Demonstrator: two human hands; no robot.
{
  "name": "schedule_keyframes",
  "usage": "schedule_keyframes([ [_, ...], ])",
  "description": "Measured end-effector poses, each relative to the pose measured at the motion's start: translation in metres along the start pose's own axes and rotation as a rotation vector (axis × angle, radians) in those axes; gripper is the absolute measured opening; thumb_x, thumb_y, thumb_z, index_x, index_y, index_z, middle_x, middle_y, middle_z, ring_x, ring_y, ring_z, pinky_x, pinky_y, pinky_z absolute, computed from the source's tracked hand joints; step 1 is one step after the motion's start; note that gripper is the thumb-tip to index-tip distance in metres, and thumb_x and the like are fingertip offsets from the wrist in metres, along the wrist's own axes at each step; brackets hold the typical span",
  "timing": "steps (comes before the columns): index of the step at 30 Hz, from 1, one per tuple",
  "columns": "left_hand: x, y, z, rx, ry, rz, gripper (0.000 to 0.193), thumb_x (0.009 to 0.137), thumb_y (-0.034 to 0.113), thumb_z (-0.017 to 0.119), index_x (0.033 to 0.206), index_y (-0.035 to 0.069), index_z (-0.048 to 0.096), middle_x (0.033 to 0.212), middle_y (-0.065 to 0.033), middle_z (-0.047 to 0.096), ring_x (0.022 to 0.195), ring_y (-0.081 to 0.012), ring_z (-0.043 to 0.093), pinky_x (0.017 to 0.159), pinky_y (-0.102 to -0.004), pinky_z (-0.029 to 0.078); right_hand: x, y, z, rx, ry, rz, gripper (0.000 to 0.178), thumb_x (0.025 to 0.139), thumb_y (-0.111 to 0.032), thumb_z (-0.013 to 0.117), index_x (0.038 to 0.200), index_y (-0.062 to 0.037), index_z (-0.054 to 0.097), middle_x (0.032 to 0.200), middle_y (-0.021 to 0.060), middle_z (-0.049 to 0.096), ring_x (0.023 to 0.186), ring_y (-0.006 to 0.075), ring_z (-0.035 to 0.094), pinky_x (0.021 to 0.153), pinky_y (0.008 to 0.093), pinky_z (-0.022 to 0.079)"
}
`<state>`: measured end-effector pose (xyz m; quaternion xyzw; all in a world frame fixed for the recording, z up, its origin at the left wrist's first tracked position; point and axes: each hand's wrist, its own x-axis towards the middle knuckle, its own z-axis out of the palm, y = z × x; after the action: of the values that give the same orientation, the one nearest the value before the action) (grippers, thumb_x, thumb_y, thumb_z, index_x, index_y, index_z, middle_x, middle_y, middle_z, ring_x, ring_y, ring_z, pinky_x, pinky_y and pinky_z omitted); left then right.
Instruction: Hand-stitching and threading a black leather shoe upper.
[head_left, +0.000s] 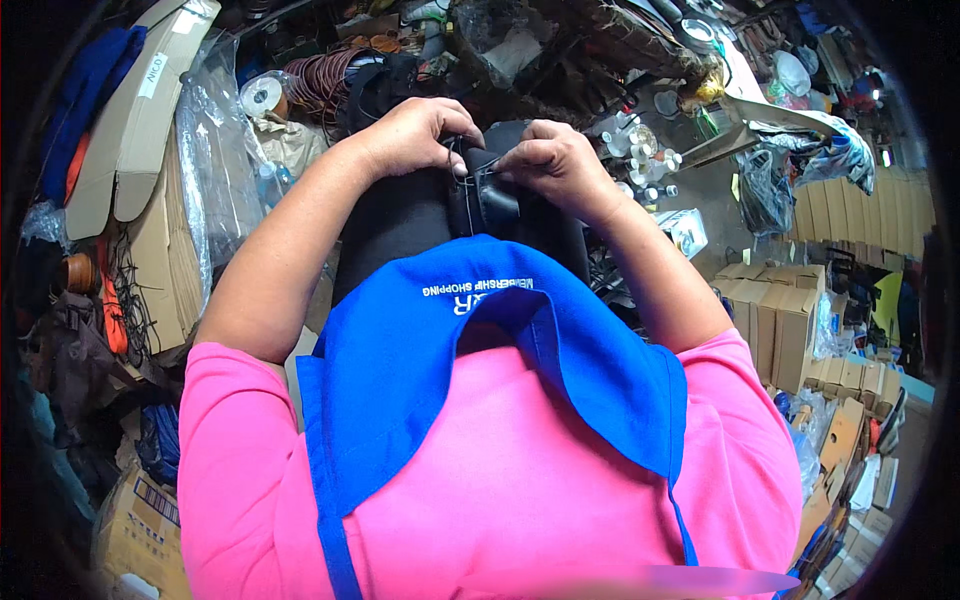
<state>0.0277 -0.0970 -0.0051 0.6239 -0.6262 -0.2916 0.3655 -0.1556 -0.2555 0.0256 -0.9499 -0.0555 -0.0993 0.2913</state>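
Note:
A black, smooth, leather-like piece (pixel 497 208) lies over my dark-trousered lap, with its surface partly shiny. Thin thread (pixel 470 190) runs along it, and some strands hang down toward the apron. My left hand (pixel 425 137) is at the piece's left far edge, thumb and fingers curled in a pinch around thread there. From the other side, my right hand (pixel 560 165) pinches at the piece's upper edge, thumb and forefinger pressed together on a strand. Whether a needle is among the fingers is too small to tell.
A blue apron (pixel 390 330) covers my lap nearer me. Flattened cardboard (pixel 135 130) and clear plastic sheeting (pixel 215 150) lean on the left. White bottles (pixel 640 150) cluster beyond my right hand. Stacked cardboard boxes (pixel 765 310) stand at right. A coil of brown cord (pixel 325 80) lies far left.

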Motion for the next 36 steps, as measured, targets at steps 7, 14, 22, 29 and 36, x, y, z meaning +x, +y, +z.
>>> schedule_keyframes([
  [7,-0.022,0.004,0.003,0.017,0.230,-0.056,0.038,0.062,0.003,0.076,0.099,0.004,0.068,0.099,-0.0072,0.065,0.096,-0.0211,0.062,0.088,-0.0320,0.048,0.002,-0.006,0.019,0.012,0.062,-0.047,0.018,0.073,-0.013,0.074,0.090,-0.0165,0.073,0.070,0.0071,0.054,0.067,0.0247,0.055,0.059,0.0363,0.045],
  [14,-0.144,-0.015,-0.022,-0.307,0.365,-0.544,0.011,0.084,0.009,0.059,0.090,0.000,0.058,0.086,-0.0046,0.058,0.081,-0.0122,0.055,0.073,-0.0263,0.045,-0.023,-0.012,0.030,-0.046,0.100,-0.042,0.039,0.074,-0.003,0.067,0.109,-0.0195,0.070,0.069,0.0067,0.049,0.067,0.0255,0.049,0.064,0.0377,0.041],
  [22,-0.135,0.017,0.000,-0.007,0.616,-0.461,0.040,0.081,-0.008,0.051,0.109,0.014,0.068,0.098,-0.0137,0.058,0.093,-0.0220,0.057,0.073,-0.0321,0.050,-0.009,-0.003,0.008,0.189,-0.158,0.173,0.037,0.077,0.000,0.063,0.108,-0.0186,0.071,0.074,0.0065,0.046,0.071,0.0194,0.048,0.066,0.0325,0.041],
  [29,-0.085,0.049,0.022,0.438,0.543,-0.177,0.019,0.076,0.007,0.068,0.090,0.018,0.074,0.076,-0.0011,0.055,0.085,-0.0200,0.055,0.077,-0.0363,0.041,0.007,0.003,-0.001,0.261,-0.248,0.221,0.026,0.083,-0.001,0.059,0.102,-0.0138,0.072,0.083,0.0038,0.052,0.083,0.0165,0.052,0.078,0.0284,0.043],
  [36,-0.070,0.040,0.030,0.356,0.518,-0.178,0.021,0.073,0.007,0.070,0.090,0.017,0.075,0.073,-0.0039,0.050,0.076,-0.0213,0.050,0.072,-0.0342,0.040,0.008,0.010,0.004,0.321,-0.230,0.243,0.023,0.084,0.000,0.058,0.099,-0.0112,0.072,0.084,0.0032,0.053,0.084,0.0157,0.052,0.079,0.0282,0.043],
])
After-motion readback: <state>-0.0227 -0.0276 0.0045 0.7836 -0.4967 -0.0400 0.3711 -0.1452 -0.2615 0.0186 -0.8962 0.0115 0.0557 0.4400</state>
